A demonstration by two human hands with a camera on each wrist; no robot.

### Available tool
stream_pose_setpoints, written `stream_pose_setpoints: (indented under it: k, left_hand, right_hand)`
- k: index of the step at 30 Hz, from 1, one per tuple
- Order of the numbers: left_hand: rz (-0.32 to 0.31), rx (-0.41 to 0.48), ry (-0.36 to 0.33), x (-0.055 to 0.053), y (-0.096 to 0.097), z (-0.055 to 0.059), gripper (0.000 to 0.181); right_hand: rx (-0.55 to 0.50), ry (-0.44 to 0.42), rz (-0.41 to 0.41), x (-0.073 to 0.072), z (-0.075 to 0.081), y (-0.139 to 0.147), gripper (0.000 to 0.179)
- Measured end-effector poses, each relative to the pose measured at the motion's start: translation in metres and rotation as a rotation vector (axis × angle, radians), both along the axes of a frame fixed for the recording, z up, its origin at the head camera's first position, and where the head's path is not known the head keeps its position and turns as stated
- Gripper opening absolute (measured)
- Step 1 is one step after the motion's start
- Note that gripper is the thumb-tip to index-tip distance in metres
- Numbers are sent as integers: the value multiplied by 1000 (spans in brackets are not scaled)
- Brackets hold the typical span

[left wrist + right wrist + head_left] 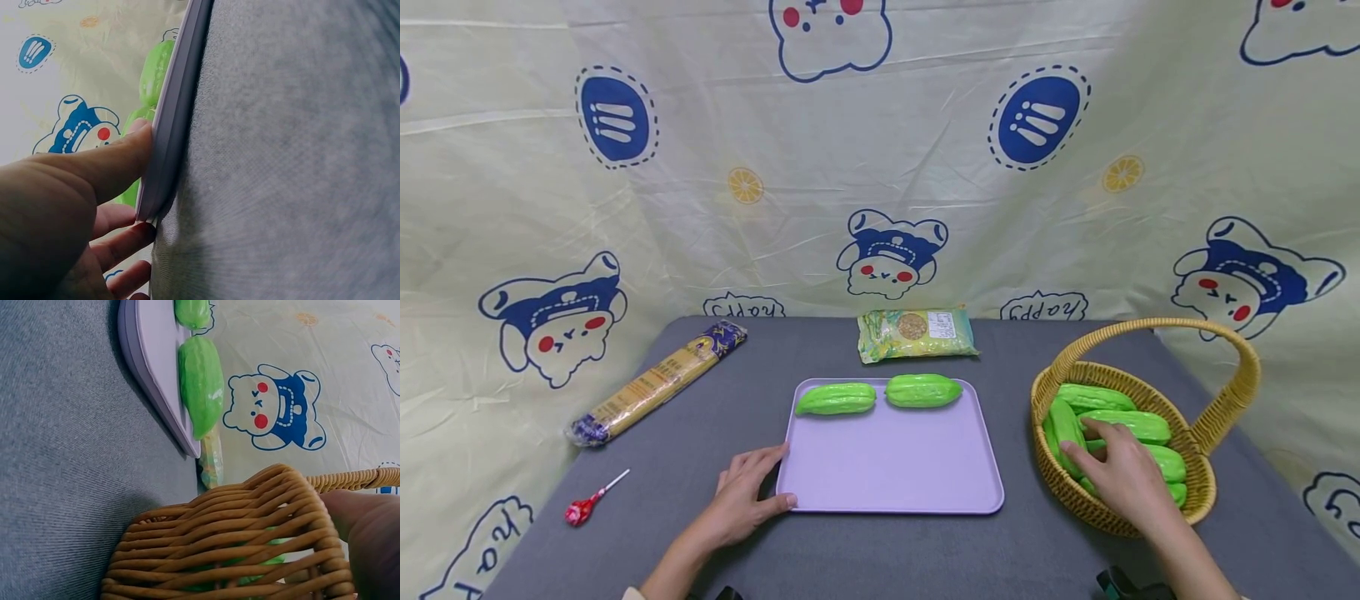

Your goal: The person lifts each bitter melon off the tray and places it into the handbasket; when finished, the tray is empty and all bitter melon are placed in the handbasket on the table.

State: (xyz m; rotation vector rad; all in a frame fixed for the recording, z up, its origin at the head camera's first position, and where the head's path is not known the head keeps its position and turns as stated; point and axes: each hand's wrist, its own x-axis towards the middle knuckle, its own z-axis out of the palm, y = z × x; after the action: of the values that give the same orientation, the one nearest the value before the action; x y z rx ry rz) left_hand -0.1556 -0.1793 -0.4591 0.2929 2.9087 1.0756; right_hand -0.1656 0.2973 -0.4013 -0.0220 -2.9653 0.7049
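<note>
On a grey table (940,562), a person's right hand (1123,475) reaches into a wicker basket (1078,504) of green gourds (1135,425). Its thumb and forefinger meet the leftmost gourd (1062,429), which lies lengthwise along the basket's left wall; the thumb tip rests on that gourd and the forefinger tip is at its right side. The fingers are bent and point down and left, but whether they grip the gourd cannot be told, since the basket's weave hides them in the right wrist view. Other gourds lie crosswise beneath and behind the hand. The right forearm comes in from the lower right, over the basket's near rim, on the near side of the arched handle (1157,325). The left hand (747,496) is at the near left corner of a lilac tray (887,467), its thumb against the near edge and its extended, spread fingers by the left edge, the palm turned inward. Two gourds (837,398) lie end to end along the tray's far edge, out of reach of both hands. Behind the tray is a yellow-green packet (917,335); to the left lie a long wrapped package (662,383) and a red lollipop (591,502). A cartoon-printed cloth (925,150) hangs behind.
</note>
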Motion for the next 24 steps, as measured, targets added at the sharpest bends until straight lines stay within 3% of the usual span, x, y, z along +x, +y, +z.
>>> stream_pose_setpoints:
  k: [7, 14, 24]
  left_hand:
    - [-3, -3, 4, 0, 0, 0, 70]
    - [-2, -2, 7, 0, -1, -1, 71]
    - [-2, -11, 5, 0, -1, 0, 71]
  right_hand:
    - [-23, 63, -7, 6, 4, -5, 72]
    - [-37, 203, 14, 12, 11, -17, 58]
    - [-89, 328, 66, 15, 18, -40, 46]
